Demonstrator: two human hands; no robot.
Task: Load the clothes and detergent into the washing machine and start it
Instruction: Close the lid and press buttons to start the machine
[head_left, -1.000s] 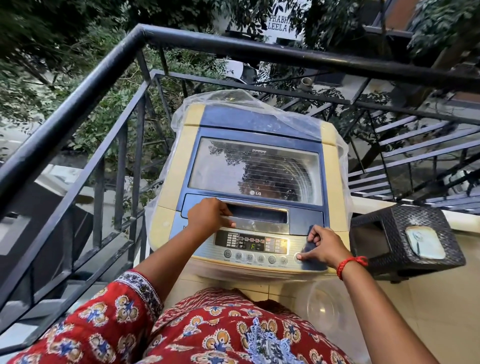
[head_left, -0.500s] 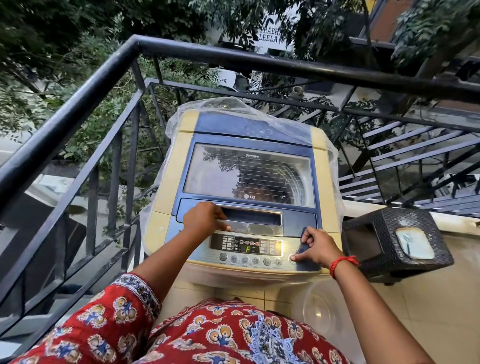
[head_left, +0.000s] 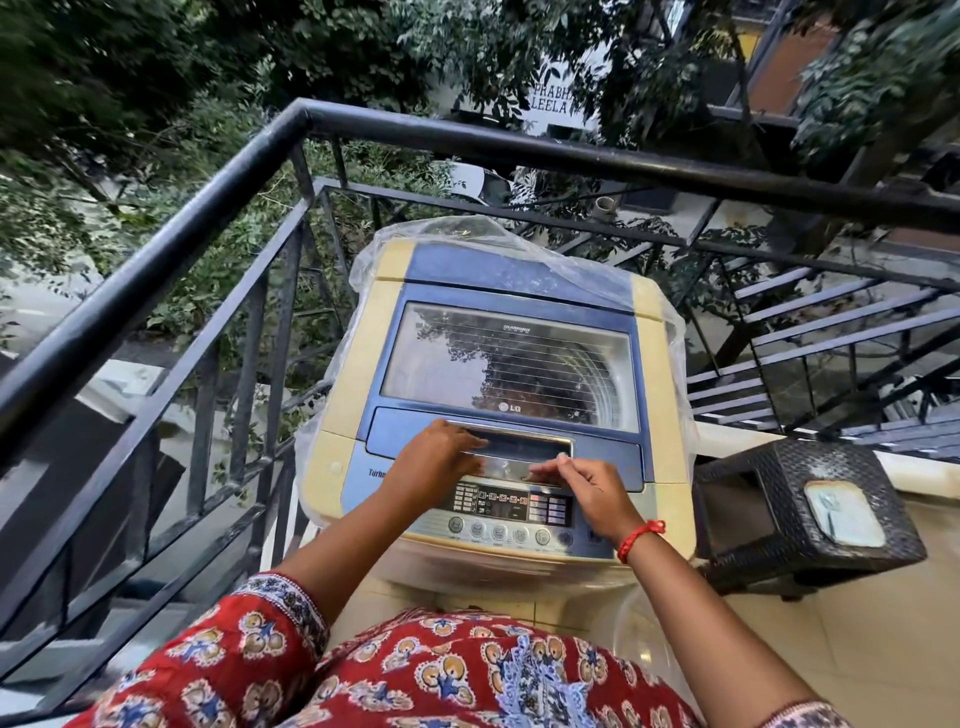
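We see the washing machine (head_left: 498, 395) directly beneath and ahead of both hands, its closed lid (head_left: 511, 364) lying just beyond the fingers; through the lid's clear window, past the reflections of leaves, we make out the ribbed wall of the drum, but we cannot tell what lies inside it; a clear plastic cover (head_left: 498, 234) is bunched over the machine's far end, well beyond the hands. The left hand (head_left: 434, 460) rests on the left end of the silver lid handle (head_left: 511, 452), fingers fairly straight and laid across its recess, gripping nothing that we can see; the right hand (head_left: 587, 491) sits just beside it on the handle's near edge, fingers loosely bent with the tips touching the silver strip, and whether they pinch it we cannot tell; a red thread (head_left: 640, 538) circles that wrist. The control panel (head_left: 511, 512) with its row of round buttons lies under the wrists, nearer to us than the handle; to the right of the right hand, apart from the machine, stands a dark woven stool (head_left: 810, 509); a black railing (head_left: 171, 249) runs left of the left hand.
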